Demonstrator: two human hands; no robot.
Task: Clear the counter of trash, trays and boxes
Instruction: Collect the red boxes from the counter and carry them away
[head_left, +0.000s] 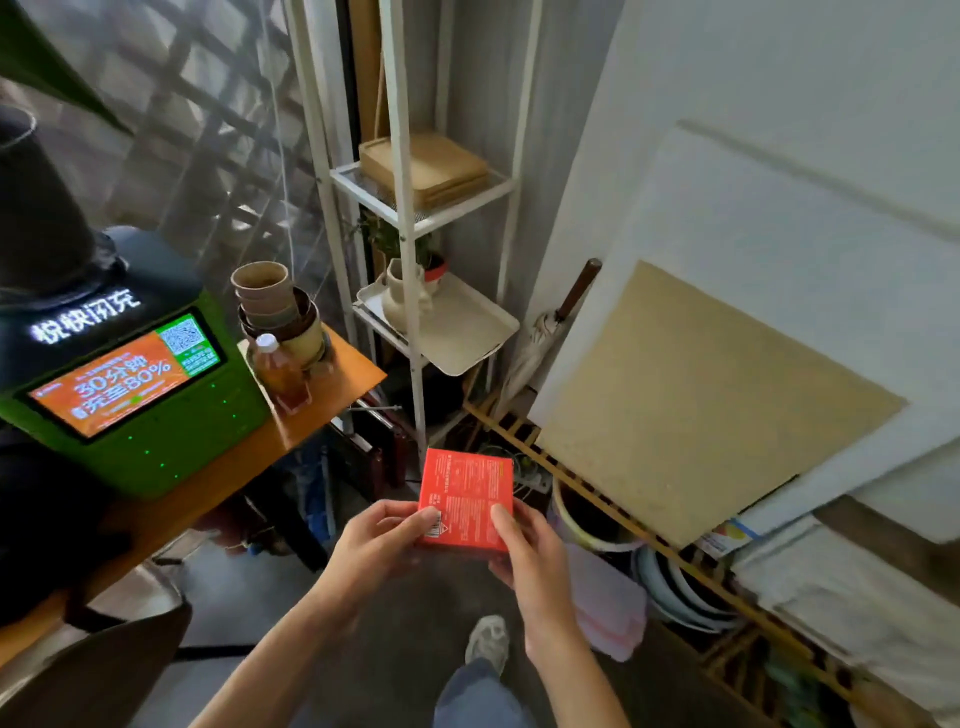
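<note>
A flat red box (464, 496) with white print is held in front of me over the floor. My left hand (376, 540) grips its lower left corner, thumb on top. Its lower right edge is in my right hand (530, 556), thumb on the face. On the orange counter (332, 400) at left stand a stack of brown paper cups (270, 299) inside bowls, and a plastic bottle of amber drink (278, 371). A green charging station (130, 384) with a lit screen fills the counter's near part.
A white metal shelf (415, 208) stands ahead with wooden trays (426, 161), a cream tray (467, 332) and a vase. Boards lean on the right wall over a low wooden rack (597, 493) with a bucket. A closed umbrella (540, 338) leans by the shelf. My shoe (488, 642) is on the floor.
</note>
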